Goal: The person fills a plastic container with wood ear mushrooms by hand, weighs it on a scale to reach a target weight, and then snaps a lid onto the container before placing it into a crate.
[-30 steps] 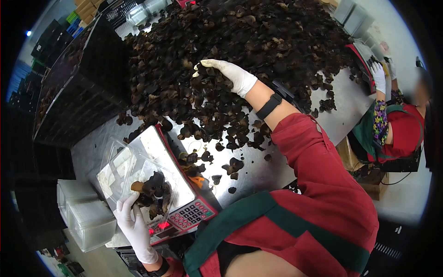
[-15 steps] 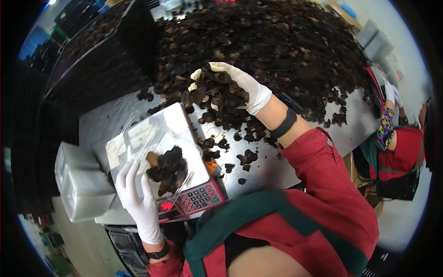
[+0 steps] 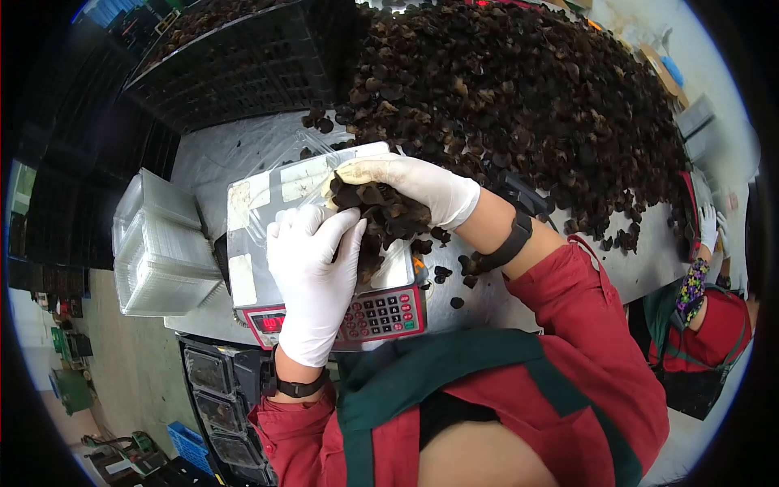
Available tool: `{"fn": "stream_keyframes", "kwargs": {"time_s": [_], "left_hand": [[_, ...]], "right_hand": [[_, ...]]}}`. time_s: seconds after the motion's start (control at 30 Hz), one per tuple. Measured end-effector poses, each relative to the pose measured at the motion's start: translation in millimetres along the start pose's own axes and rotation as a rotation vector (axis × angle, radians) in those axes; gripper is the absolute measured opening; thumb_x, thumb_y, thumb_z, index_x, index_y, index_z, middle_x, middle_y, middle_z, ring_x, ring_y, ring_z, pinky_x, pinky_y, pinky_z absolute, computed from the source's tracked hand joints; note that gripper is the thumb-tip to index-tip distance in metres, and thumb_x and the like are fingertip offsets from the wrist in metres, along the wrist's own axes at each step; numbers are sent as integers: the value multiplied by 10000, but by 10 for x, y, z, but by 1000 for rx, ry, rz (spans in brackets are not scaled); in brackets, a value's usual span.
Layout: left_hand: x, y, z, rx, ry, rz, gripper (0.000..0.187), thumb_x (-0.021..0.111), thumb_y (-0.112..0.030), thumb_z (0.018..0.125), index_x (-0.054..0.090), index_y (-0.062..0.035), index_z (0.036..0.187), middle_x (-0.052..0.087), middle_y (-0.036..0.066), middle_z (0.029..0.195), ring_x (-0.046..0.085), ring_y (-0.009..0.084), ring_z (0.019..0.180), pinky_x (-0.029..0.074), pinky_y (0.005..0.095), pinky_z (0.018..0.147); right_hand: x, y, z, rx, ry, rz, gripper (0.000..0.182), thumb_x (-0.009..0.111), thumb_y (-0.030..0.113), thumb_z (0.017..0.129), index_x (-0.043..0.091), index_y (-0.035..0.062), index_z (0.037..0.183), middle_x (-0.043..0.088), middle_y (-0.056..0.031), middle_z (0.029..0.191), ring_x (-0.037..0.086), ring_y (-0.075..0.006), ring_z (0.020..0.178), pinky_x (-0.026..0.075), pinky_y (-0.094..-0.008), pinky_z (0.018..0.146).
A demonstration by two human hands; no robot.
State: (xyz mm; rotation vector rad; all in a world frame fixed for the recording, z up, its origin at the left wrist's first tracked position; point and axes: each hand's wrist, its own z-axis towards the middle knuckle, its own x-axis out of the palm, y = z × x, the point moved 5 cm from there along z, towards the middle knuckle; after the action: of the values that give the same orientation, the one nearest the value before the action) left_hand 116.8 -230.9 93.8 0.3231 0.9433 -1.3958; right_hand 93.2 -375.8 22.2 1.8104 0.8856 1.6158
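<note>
A red-framed digital scale (image 3: 242, 278) stands on the metal table, its red display lit. Over its plate, my right hand (image 3: 414, 185) in a white glove is curled round a clump of dark wood ear pieces (image 3: 375, 213). Close against the clump is my gloved left hand (image 3: 315, 264), its fingers bent and drawn together at the clump's left edge. What those fingertips grip is hidden. Part of a clear plastic tray shows at the scale's far side, mostly covered by my hands.
A large heap of wood ear (image 3: 519, 97) covers the far table. Black crates (image 3: 235, 69) stand at the back left. Stacked clear trays (image 3: 166, 260) sit left of the scale. At the far right, a co-worker's gloved hands (image 3: 708, 227) are beside another red scale.
My right hand has come down and left with its clump to the scale. My left hand has moved right, and its spread fingers have closed in. The view has shifted.
</note>
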Motion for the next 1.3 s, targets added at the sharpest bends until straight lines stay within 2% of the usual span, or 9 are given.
{"fn": "stream_keyframes", "kwargs": {"time_s": [0.23, 0.27, 0.33, 0.57, 0.63, 0.73, 0.77, 0.83, 1.3], "left_hand": [[6, 111, -103, -63, 51, -47, 137, 765, -71, 777, 703, -120, 889, 552, 38, 768, 556, 229, 767, 382, 356, 712], [6, 122, -116, -62, 51, -46, 137, 765, -71, 777, 703, -120, 889, 552, 38, 768, 556, 229, 767, 382, 356, 712], [12, 167, -129, -125, 57, -126, 130, 759, -63, 786, 702, -114, 892, 568, 36, 778, 556, 228, 762, 384, 350, 715], [-49, 141, -161, -90, 4, -34, 139, 732, 14, 811, 700, -30, 939, 558, 49, 757, 537, 177, 697, 425, 295, 667], [-52, 207, -164, -139, 3, -134, 133, 727, 23, 814, 699, -20, 937, 559, 52, 758, 543, 169, 690, 436, 279, 655], [-79, 236, -164, -157, 6, -121, 128, 728, 28, 811, 698, -11, 929, 562, 58, 757, 550, 159, 681, 441, 269, 646], [-87, 238, -163, -159, 7, -119, 128, 728, 28, 811, 698, -11, 929, 562, 58, 757, 550, 159, 681, 441, 269, 646], [-96, 245, -160, -171, 6, -130, 123, 729, 28, 811, 699, -10, 924, 565, 65, 753, 557, 154, 672, 445, 267, 634], [-64, 279, -172, -180, -4, -85, 107, 725, 21, 818, 687, -6, 914, 593, 75, 783, 581, 170, 693, 460, 264, 652]], "right_hand": [[-4, -9, 42, 11, -17, -148, 325, 574, 206, 998, 656, 5, 1240, 679, -82, 1232, 613, -127, 1150, 457, -264, 1020], [30, 0, 33, 9, -16, -148, 325, 574, 206, 998, 656, 5, 1240, 679, -82, 1232, 613, -127, 1150, 457, -264, 1020], [80, 79, -1, -59, -96, -249, 309, 547, 210, 1013, 659, -18, 1189, 692, -72, 1152, 654, -132, 1009, 528, -260, 879], [143, 22, 121, -32, -55, -277, 284, 569, 185, 1004, 659, -21, 1176, 686, -63, 1163, 640, -116, 1026, 514, -250, 903], [135, 36, 168, -87, 26, -363, 378, 580, 250, 989, 635, 14, 1279, 653, -82, 1284, 584, -144, 1192, 427, -286, 1049], [100, -17, 234, -97, 22, -346, 383, 575, 256, 994, 628, 15, 1288, 649, -77, 1289, 579, -143, 1198, 420, -284, 1056], [125, -15, 238, -96, 23, -344, 383, 575, 256, 994, 628, 15, 1288, 649, -77, 1289, 579, -143, 1198, 420, -284, 1056], [138, -20, 235, -45, -75, -235, 283, 565, 183, 1007, 664, -15, 1184, 686, -76, 1183, 645, -122, 1062, 514, -253, 931], [171, -26, 269, -30, -56, -201, 295, 603, 201, 991, 666, -7, 1191, 698, -68, 1151, 658, -123, 1014, 531, -261, 890]]}}
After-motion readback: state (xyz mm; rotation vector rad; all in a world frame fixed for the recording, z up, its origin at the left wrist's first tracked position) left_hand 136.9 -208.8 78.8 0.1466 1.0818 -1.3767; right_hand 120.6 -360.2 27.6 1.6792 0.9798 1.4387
